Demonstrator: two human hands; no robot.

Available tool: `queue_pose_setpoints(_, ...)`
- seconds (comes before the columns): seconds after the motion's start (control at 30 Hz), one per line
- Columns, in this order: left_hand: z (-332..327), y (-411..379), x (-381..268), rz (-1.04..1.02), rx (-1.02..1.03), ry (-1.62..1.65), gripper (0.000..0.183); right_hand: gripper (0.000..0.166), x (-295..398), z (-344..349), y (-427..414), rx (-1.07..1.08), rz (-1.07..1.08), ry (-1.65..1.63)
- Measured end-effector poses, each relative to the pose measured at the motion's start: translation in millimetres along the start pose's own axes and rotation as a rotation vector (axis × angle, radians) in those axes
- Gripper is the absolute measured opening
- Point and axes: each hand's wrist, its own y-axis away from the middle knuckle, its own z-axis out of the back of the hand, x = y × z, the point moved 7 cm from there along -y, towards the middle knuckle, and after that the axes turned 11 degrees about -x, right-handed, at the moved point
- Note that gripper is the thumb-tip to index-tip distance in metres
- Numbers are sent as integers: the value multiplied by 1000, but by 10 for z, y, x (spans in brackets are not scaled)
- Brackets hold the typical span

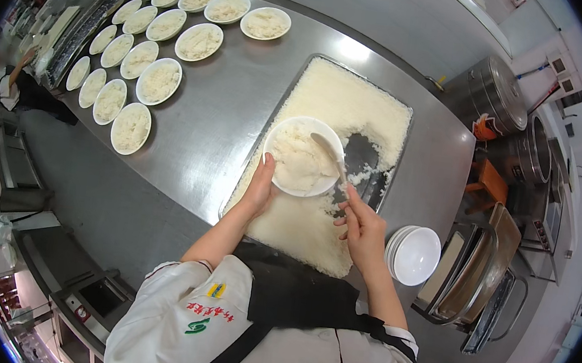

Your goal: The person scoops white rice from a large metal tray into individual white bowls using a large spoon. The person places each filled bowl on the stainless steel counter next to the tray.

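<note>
My left hand grips the left rim of a white bowl, its thumb lying on the edge. Cooked rice fills much of that bowl. In my right hand is a rice paddle, its blade resting over the rice at the bowl's right side. Both hands are above a large metal tray spread with cooked rice. Dark bare metal shows in the tray just right of the bowl, with loose grains scattered across it.
Rows of rice-filled white bowls stand on the steel table at the left. Stacked white bowls sit near the right edge. Beyond are lidded steel pots and a rack of trays. Another person works at far left.
</note>
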Motion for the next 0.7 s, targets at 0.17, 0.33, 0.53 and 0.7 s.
queue_pose_setpoints(0.17, 272, -385, -409, -30, -107, 97, 66, 48, 0, 54, -61, -40, -142, -387)
queue_pose_setpoints(0.33, 753, -1237, -1013, -157, -296, -32, 60, 52, -326, 224, 195, -225, -248, -430)
queue_pose_setpoints(0.53, 1324, -2428, -1245, -249, -443, -42, 53, 51, -710, 151, 796, -312, -519, -403)
queue_pose_setpoints(0.7, 1670, -3064, -1264, -238, -486, 24, 60, 47, -671, 84, 974, -276, -597, -307)
